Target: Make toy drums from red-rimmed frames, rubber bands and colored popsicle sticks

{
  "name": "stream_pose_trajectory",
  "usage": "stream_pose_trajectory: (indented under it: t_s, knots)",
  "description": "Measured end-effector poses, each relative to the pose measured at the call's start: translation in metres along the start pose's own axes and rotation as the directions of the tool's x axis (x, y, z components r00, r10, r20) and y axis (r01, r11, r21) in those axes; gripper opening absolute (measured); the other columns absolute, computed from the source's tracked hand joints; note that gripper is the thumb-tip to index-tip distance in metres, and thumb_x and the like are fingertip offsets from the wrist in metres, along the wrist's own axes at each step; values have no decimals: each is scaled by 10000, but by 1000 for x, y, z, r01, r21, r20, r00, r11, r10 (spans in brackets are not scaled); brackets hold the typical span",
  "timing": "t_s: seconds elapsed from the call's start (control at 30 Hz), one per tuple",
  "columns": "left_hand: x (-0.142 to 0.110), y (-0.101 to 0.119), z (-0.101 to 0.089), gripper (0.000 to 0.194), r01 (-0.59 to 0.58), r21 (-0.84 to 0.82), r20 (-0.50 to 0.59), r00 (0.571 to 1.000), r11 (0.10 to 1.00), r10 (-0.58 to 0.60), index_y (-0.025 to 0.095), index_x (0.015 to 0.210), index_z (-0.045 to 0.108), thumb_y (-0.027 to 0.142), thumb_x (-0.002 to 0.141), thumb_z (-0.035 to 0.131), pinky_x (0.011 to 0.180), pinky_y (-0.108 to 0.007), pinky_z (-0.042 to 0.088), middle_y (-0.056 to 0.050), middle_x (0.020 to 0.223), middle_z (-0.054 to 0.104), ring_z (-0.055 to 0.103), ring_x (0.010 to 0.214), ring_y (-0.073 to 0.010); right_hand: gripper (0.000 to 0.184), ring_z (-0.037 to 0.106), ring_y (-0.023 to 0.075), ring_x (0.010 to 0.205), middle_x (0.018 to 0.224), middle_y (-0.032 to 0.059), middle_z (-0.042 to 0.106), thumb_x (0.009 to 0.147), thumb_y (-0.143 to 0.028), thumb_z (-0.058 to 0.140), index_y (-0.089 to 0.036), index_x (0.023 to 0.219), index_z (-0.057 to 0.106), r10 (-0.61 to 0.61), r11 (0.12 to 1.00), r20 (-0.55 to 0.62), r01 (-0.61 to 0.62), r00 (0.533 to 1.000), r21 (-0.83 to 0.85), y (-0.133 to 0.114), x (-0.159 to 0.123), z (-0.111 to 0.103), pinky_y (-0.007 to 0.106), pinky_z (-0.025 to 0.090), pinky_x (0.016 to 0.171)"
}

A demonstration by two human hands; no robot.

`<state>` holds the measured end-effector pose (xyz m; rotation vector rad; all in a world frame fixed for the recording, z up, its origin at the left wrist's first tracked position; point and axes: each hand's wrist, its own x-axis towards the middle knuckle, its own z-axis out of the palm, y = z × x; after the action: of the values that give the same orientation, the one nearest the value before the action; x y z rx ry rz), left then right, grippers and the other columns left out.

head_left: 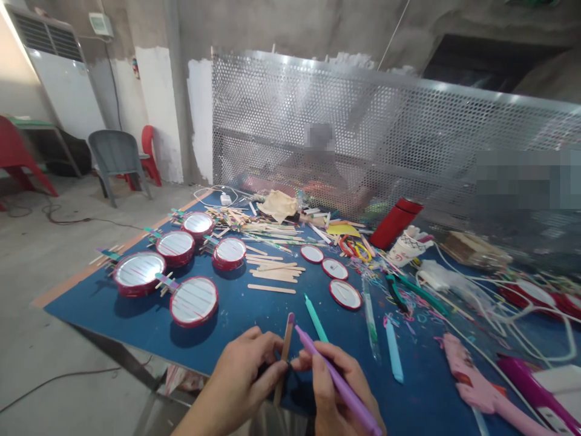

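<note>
My left hand point(247, 372) pinches a wooden craft stick point(285, 346) upright near the front edge of the table. The stick's top end is coloured purple. In my right hand point(340, 381) is a purple marker point(333, 375), its tip close beside that coloured end; whether the two touch I cannot tell. A teal marker point(315, 316) lies just beyond my right hand. Loose craft sticks point(272, 289) rest in a row and a small pile ahead. To the left stand several small banjo-like items point(194, 301) with round white faces, red rims and stick necks.
Three red-rimmed discs point(345, 294) lie right of centre. Green-handled pliers point(417, 293), a light blue marker point(394, 350), a pink glue gun point(481, 378) and white cables point(512, 327) occupy the right. A red bottle point(396, 223) and paper cup point(406, 247) stand before a perforated metal panel point(363, 121).
</note>
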<state>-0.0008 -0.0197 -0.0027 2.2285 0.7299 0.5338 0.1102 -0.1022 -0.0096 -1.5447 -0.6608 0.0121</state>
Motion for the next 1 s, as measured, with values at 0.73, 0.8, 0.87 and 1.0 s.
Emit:
stream_pose_trajectory:
  t_s: [0.73,0.8,0.87,1.0]
  knots:
    - [1,-1,0,132,5,-19,-1,1000,1000,-5,184,809,569,216,923,511,641,-249,380,-1,689,580,518,715,-179,162,680,133,615,632,-28,709,800,-364,628,-222,806,706,-48,999,34,48,998,-10,-3,-1,0,214,501,636]
    - [1,-2,0,134,3,-24,-1,1000,1000,-3,184,810,568,212,925,504,648,-251,380,-3,700,585,519,721,-179,174,679,131,599,633,-27,711,810,-373,628,-215,810,701,-18,999,21,18,1000,-28,-2,-1,1,215,500,628]
    - [1,-2,0,132,9,-26,-3,1000,1000,-9,186,813,569,213,923,503,646,-252,377,-5,708,590,519,724,-180,209,682,126,592,643,-24,713,823,-404,624,-206,828,692,40,999,2,-40,999,-26,-1,-1,1,205,497,607]
    - [1,-1,0,145,14,-24,-5,1000,1000,-14,191,798,566,212,921,493,649,-258,378,-13,724,608,511,717,-181,203,682,111,621,642,-40,709,822,-410,620,-217,842,682,21,1000,7,-21,1000,-8,0,-2,0,186,483,624]
